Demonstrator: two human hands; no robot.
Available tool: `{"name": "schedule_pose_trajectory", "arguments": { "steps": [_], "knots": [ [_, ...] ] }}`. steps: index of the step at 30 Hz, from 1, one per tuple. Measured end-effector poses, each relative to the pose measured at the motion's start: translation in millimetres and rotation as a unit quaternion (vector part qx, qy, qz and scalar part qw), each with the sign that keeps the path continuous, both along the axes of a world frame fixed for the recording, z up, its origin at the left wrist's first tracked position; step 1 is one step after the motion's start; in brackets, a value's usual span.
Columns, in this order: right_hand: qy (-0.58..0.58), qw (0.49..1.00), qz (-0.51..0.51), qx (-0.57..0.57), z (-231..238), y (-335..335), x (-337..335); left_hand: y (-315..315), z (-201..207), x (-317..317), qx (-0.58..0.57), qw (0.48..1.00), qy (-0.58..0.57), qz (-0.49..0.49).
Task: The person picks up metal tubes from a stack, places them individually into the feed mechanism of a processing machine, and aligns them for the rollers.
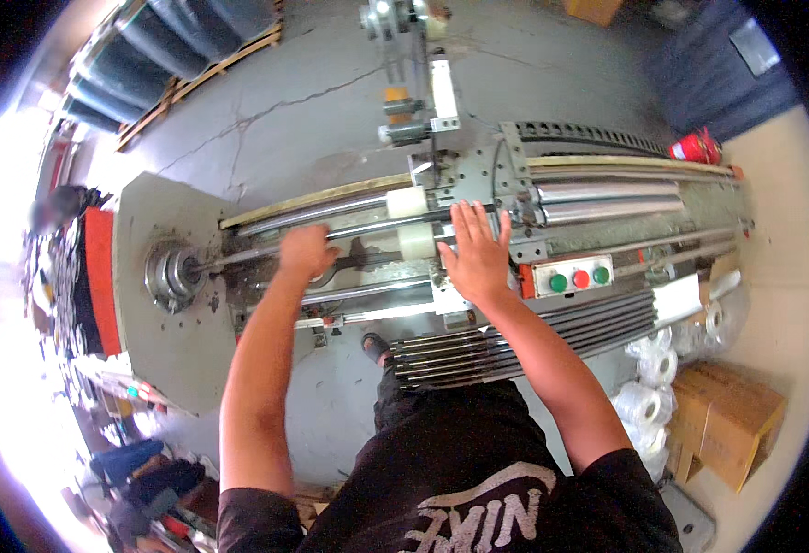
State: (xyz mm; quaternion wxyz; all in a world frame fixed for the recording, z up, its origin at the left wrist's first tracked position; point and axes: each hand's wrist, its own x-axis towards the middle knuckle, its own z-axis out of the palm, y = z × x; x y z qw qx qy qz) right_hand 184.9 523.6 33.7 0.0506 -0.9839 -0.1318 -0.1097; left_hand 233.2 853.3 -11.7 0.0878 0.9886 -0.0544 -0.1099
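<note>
A long metal bar (261, 252) runs from the round chuck (175, 276) at the left toward the machine's carriage (487, 175). My left hand (306, 251) is closed around this bar, with the thumb pointing right. Its fingertips are hidden beneath. My right hand (480, 253) lies palm down at the near side of the carriage, fingers stretched out. Those fingertips reach the bar's right end; whether they press on it I cannot tell. Beside this hand, two white rollers (407, 202) sit above and below the bar. A control panel (572, 276) with green and red buttons is right of my wrist.
A bundle of dark rods (533, 334) lies between me and the machine. Clear plastic rolls (642, 405) and a cardboard box (729, 415) stand at the lower right. Dark rolls on a wooden pallet (197, 83) are at the far left. A red object (696, 147) sits behind the rail.
</note>
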Motion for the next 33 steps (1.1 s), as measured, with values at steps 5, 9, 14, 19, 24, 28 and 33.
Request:
{"name": "schedule_pose_trajectory", "arguments": {
  "steps": [5,9,14,19,24,28,33],
  "knots": [
    [0.019,1.0,0.0,-0.022,0,-5,1,-79,10,5,-0.05,0.997,-0.038,-0.037],
    [0.012,0.999,0.021,-0.028,-3,-7,2,-113,7,6,-0.045,0.996,-0.069,-0.03],
    [0.005,0.999,0.036,-0.039,-4,-16,4,-90,3,1,-0.079,0.99,-0.111,-0.03],
    [0.014,0.998,0.052,-0.044,-5,-22,13,-20,-10,-7,-0.081,0.992,-0.095,0.008],
    [0.013,0.998,0.066,-0.011,14,-25,37,67,-38,-14,-0.044,0.994,-0.089,0.04],
    [0.118,0.973,0.012,0.199,11,-18,97,124,-45,-22,-0.026,0.995,-0.066,0.074],
    [0.268,0.886,-0.077,0.37,-44,-15,169,110,-21,-3,-0.003,0.992,0.028,0.119]
  ]
}}
